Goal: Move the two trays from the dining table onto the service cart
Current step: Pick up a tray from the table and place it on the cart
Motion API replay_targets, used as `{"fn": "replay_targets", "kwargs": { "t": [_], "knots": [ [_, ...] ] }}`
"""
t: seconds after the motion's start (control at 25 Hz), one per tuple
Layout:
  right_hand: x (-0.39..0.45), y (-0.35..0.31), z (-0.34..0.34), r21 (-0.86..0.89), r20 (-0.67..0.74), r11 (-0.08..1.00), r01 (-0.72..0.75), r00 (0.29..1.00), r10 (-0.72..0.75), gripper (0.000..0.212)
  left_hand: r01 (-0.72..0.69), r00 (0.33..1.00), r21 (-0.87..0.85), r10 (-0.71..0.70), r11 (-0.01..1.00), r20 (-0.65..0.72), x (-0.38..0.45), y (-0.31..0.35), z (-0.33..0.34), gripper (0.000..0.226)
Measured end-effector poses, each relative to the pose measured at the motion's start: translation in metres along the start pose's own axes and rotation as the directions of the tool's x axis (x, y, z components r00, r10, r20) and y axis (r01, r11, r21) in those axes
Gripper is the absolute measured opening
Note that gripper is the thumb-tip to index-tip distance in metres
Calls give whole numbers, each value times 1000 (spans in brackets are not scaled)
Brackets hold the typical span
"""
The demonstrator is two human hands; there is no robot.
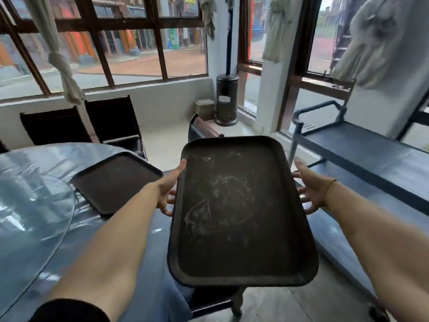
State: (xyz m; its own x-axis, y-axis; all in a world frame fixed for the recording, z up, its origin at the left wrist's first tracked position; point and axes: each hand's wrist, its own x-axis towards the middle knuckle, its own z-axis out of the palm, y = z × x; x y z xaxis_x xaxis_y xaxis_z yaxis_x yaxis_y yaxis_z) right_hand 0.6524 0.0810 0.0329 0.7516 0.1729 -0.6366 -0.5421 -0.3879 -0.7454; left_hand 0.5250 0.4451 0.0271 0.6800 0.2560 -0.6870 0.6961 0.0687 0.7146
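A dark, scuffed tray (236, 210) hangs in the air in front of me, between the dining table (46, 228) and the service cart (362, 145). My left hand (169, 191) grips its left edge, thumb on the rim and fingers underneath. Beside the tray's right edge is my right hand (311, 194), blurred, with spread fingers whose tips reach the rim and a raised thumb. A second dark tray (116, 182) lies flat on the table's right side, left of my left forearm.
The round table carries a shiny plastic cover and a glass turntable (30, 217). Two dark chairs (111, 122) stand behind it, and another chair back (202, 129) shows beyond the held tray. A patio heater (227, 98) stands in the corner. The cart's grey-blue shelves fill the right.
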Motion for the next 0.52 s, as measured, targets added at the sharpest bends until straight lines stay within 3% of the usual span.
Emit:
{"fn": "replay_targets", "kwargs": {
  "t": [0.12,0.28,0.52],
  "knots": [
    [2,12,-42,106,-78,994,-27,996,35,71,-26,995,78,18,997,102,31,37,41,86],
    [1,25,-90,228,-209,972,-52,973,101,69,-52,971,202,3,978,238,76,85,96,105],
    [2,34,-150,305,-342,948,-88,919,195,76,-186,911,325,39,928,410,128,145,179,109]
  ]
}}
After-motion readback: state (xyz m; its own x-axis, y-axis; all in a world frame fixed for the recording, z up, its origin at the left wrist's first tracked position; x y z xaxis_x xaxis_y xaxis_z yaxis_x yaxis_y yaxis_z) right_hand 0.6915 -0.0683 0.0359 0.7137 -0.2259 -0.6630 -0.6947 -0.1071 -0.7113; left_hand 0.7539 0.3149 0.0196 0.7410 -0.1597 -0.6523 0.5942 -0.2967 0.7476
